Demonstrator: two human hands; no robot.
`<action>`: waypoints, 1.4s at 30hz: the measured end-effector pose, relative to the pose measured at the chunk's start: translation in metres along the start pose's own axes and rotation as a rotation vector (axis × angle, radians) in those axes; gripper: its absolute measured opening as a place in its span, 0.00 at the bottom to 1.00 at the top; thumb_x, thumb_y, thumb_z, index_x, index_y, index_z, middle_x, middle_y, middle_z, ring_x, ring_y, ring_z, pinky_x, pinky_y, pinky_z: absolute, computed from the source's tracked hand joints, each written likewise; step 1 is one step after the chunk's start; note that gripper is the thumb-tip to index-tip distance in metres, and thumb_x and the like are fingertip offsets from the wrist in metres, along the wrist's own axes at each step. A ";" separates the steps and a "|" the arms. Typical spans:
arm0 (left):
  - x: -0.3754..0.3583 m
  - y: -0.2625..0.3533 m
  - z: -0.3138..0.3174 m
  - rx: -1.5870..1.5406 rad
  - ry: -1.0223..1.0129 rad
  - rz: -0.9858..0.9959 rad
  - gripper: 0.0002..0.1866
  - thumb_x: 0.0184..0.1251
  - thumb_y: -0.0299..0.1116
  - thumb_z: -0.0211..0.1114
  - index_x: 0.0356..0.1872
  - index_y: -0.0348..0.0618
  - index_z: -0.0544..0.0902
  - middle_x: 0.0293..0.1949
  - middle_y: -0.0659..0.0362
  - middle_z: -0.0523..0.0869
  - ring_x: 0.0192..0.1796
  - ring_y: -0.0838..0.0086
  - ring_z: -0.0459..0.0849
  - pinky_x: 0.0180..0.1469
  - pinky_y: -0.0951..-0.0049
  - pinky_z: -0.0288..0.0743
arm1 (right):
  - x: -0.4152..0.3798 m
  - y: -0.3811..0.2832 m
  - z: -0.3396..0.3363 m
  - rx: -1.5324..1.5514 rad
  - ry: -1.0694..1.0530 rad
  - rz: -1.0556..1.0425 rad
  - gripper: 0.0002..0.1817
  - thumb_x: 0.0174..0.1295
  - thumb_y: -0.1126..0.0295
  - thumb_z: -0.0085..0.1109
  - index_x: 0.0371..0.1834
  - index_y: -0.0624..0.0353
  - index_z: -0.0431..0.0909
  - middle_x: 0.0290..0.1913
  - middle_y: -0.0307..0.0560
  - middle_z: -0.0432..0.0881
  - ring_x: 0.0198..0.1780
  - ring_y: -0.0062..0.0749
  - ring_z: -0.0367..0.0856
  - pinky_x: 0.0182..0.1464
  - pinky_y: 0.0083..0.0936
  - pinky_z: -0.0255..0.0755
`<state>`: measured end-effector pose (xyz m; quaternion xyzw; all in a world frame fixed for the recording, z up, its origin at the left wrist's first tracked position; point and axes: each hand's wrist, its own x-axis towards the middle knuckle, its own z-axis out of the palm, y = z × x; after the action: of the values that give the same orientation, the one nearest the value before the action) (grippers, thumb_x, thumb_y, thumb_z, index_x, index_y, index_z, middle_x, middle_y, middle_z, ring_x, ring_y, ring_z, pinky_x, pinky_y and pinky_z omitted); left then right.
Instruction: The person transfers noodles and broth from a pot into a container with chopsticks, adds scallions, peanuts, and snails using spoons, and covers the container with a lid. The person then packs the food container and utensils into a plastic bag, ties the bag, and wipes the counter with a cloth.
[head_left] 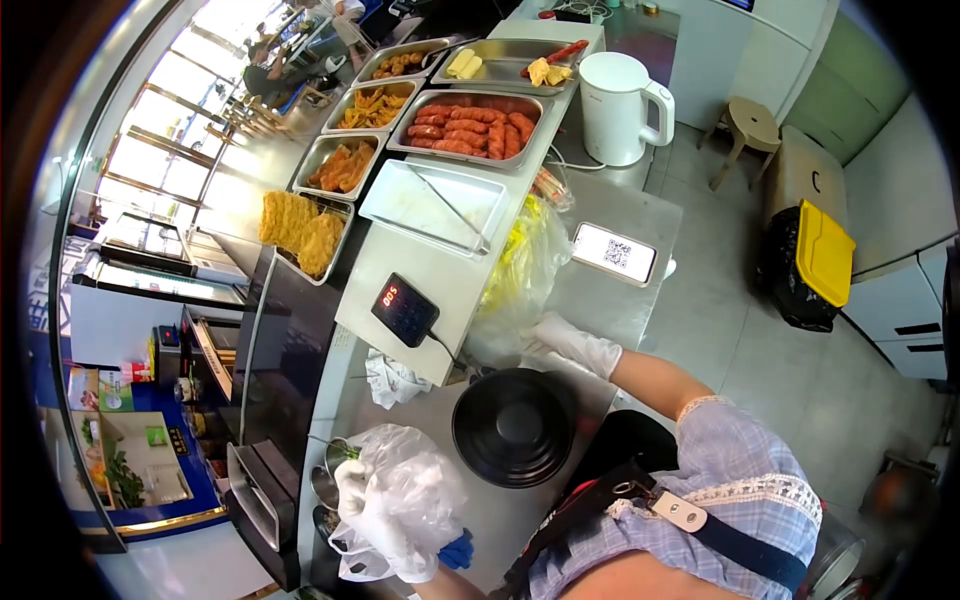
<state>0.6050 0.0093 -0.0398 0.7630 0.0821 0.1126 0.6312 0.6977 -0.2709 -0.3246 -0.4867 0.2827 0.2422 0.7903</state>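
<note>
My left hand (385,525), in a white glove, has its fingers curled on a crumpled clear plastic bag (425,475) at the lower left. Beside the bag are small metal bowls (325,485) with something green. My right hand (575,345), also gloved, reaches to the lower edge of a clear bag with yellow in it (525,260); its fingertips are blurred against the plastic. Between my hands stands a round black lidded container (513,427). A white sheet with a QR code (615,253) lies on the metal counter above my right hand.
Metal trays hold sausages (465,130), fried pieces (300,230) and other food along the raised shelf (400,250). A white kettle (613,110), a display reading 500 (404,308) and crumpled paper (392,380) are nearby. On the floor are a stool (750,125) and a yellow-lidded bin (825,253).
</note>
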 end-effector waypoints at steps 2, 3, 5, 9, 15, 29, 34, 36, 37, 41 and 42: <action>0.009 0.002 0.018 -0.080 -0.101 0.037 0.06 0.52 0.18 0.58 0.31 0.38 0.75 0.37 0.58 0.82 0.37 0.80 0.78 0.42 0.81 0.73 | -0.020 -0.010 -0.013 -0.140 -0.019 -0.027 0.13 0.59 0.66 0.60 0.42 0.64 0.81 0.31 0.52 0.84 0.38 0.43 0.83 0.43 0.35 0.78; 0.012 0.008 0.029 -0.083 -0.104 0.039 0.06 0.52 0.18 0.58 0.31 0.38 0.75 0.37 0.58 0.82 0.37 0.80 0.78 0.42 0.81 0.73 | -0.027 -0.017 -0.020 -0.524 0.143 -0.260 0.12 0.58 0.65 0.60 0.41 0.60 0.81 0.31 0.53 0.84 0.37 0.44 0.83 0.42 0.35 0.77; 0.014 0.029 0.056 -0.044 -0.180 0.025 0.12 0.55 0.17 0.55 0.42 0.32 0.78 0.38 0.57 0.82 0.37 0.78 0.79 0.42 0.82 0.73 | -0.041 -0.037 -0.026 -0.909 0.305 -0.491 0.12 0.56 0.64 0.61 0.40 0.57 0.82 0.30 0.54 0.84 0.37 0.45 0.83 0.42 0.35 0.76; 0.028 0.033 0.102 0.152 -0.631 -0.175 0.18 0.59 0.22 0.60 0.52 0.31 0.77 0.36 0.56 0.84 0.39 0.76 0.81 0.44 0.78 0.74 | -0.043 -0.070 -0.035 -0.825 0.723 -0.763 0.14 0.54 0.60 0.62 0.39 0.55 0.78 0.32 0.55 0.82 0.38 0.47 0.82 0.42 0.38 0.75; 0.053 -0.048 0.216 1.087 -1.057 0.305 0.22 0.63 0.39 0.57 0.59 0.48 0.75 0.45 0.50 0.84 0.48 0.55 0.82 0.52 0.61 0.74 | -0.001 -0.062 -0.029 -1.128 0.718 -0.685 0.22 0.52 0.62 0.63 0.48 0.62 0.72 0.34 0.57 0.81 0.40 0.53 0.82 0.44 0.40 0.76; 0.068 -0.117 0.280 1.452 -1.021 0.566 0.28 0.64 0.30 0.49 0.68 0.48 0.64 0.40 0.53 0.86 0.40 0.60 0.86 0.42 0.62 0.78 | -0.030 -0.095 -0.048 -1.163 0.437 -0.735 0.08 0.58 0.67 0.56 0.37 0.54 0.68 0.29 0.50 0.80 0.32 0.51 0.81 0.38 0.41 0.74; 0.071 -0.128 0.285 1.527 -1.030 0.477 0.18 0.62 0.31 0.53 0.54 0.48 0.79 0.37 0.56 0.87 0.41 0.62 0.87 0.41 0.64 0.78 | -0.029 -0.098 -0.054 -1.296 0.251 -1.035 0.06 0.56 0.72 0.54 0.37 0.52 0.76 0.35 0.45 0.80 0.35 0.48 0.81 0.38 0.38 0.75; 0.074 -0.130 0.285 1.539 -1.053 0.463 0.15 0.62 0.31 0.54 0.49 0.49 0.82 0.37 0.56 0.87 0.42 0.63 0.87 0.42 0.65 0.78 | -0.030 -0.100 -0.053 -1.364 0.231 -1.026 0.09 0.54 0.73 0.53 0.38 0.51 0.79 0.37 0.43 0.80 0.37 0.46 0.81 0.39 0.38 0.75; 0.076 -0.131 0.285 1.549 -1.075 0.450 0.13 0.62 0.32 0.55 0.44 0.50 0.85 0.38 0.56 0.87 0.43 0.64 0.87 0.42 0.66 0.79 | -0.031 -0.102 -0.054 -1.442 0.191 -0.977 0.11 0.54 0.74 0.53 0.40 0.50 0.80 0.39 0.45 0.80 0.40 0.45 0.81 0.42 0.38 0.74; 0.079 -0.134 0.282 1.612 -1.113 0.401 0.11 0.62 0.33 0.56 0.38 0.50 0.86 0.39 0.56 0.87 0.44 0.64 0.86 0.43 0.67 0.79 | -0.036 -0.110 -0.052 -1.601 0.070 -0.934 0.18 0.52 0.76 0.53 0.45 0.48 0.82 0.43 0.44 0.79 0.44 0.43 0.81 0.48 0.38 0.73; 0.081 -0.134 0.281 1.604 -1.115 0.427 0.10 0.62 0.33 0.56 0.37 0.49 0.87 0.39 0.57 0.87 0.43 0.65 0.86 0.43 0.66 0.79 | -0.036 -0.111 -0.051 -1.601 0.068 -0.934 0.18 0.52 0.76 0.53 0.45 0.48 0.82 0.43 0.44 0.79 0.44 0.43 0.81 0.48 0.38 0.73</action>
<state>0.7622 -0.2089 -0.2163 0.9060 -0.3129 -0.2389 -0.1556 0.7338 -0.3665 -0.2491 -0.9588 -0.1707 0.0080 0.2271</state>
